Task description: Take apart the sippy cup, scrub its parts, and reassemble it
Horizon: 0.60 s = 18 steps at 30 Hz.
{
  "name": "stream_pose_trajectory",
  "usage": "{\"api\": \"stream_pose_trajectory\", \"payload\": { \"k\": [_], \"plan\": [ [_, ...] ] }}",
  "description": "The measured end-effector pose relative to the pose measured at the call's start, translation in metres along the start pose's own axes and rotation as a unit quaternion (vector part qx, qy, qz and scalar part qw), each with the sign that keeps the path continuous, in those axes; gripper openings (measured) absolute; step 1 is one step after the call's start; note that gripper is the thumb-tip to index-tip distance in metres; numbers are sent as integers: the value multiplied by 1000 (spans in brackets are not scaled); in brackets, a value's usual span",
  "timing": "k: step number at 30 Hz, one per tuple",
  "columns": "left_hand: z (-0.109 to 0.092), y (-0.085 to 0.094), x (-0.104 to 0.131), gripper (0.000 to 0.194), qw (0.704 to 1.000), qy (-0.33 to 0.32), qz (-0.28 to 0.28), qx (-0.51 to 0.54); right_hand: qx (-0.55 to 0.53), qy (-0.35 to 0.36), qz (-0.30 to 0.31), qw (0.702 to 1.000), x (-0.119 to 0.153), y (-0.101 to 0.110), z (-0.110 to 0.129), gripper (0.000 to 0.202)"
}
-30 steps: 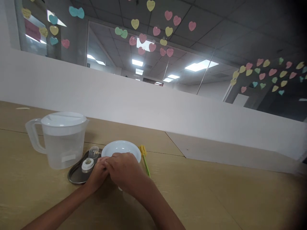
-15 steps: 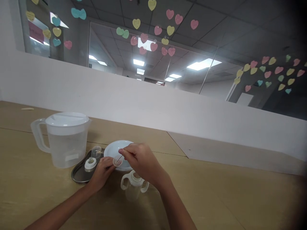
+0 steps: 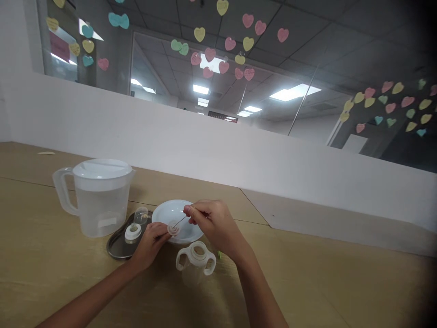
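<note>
My left hand (image 3: 152, 242) pinches a small clear bottle nipple (image 3: 174, 229), its round base turned up toward me over the near rim of a white bowl (image 3: 160, 211). Between the fingertips of my right hand (image 3: 215, 223) is a thin wire-like brush (image 3: 180, 221), whose tip reaches into the nipple. Its bristles cannot be made out. Below the bowl a clear baby bottle (image 3: 194, 273) with two white handles stands upright and uncapped. Left of my left hand, a metal tray (image 3: 115, 249) bears a white collar ring (image 3: 133, 233) and a clear dome cap (image 3: 141, 215).
A large translucent lidded pitcher (image 3: 102, 205) stands behind the tray at left. A small green item (image 3: 219, 255) shows beside my right wrist. A white wall (image 3: 191, 141) with a window above borders the wooden table's (image 3: 324, 273) back edge.
The whole view has shifted slightly. My right hand has drawn back up and right from the nipple, so more of the thin shaft shows. The bottle's mouth and the green item are now uncovered.
</note>
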State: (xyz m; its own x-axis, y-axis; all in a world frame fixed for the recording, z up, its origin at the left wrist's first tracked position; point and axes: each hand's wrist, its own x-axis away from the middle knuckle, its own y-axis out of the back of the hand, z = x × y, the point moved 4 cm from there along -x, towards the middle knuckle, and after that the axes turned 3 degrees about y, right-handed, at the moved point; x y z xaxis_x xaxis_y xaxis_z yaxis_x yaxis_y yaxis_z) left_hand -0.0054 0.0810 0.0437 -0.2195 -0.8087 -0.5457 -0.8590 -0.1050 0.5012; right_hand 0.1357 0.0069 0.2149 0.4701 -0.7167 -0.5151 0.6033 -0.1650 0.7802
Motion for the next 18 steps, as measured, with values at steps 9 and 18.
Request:
{"api": "stream_pose_trajectory", "payload": {
  "k": [9, 18],
  "plan": [
    [3, 0, 0, 41, 1000, 8, 7, 14, -69, 3, -59, 996, 6, 12, 6, 35],
    [1, 6, -8, 40, 998, -22, 21, -49, -139, -12, -176, 974, 10, 30, -3, 27]
  ]
}}
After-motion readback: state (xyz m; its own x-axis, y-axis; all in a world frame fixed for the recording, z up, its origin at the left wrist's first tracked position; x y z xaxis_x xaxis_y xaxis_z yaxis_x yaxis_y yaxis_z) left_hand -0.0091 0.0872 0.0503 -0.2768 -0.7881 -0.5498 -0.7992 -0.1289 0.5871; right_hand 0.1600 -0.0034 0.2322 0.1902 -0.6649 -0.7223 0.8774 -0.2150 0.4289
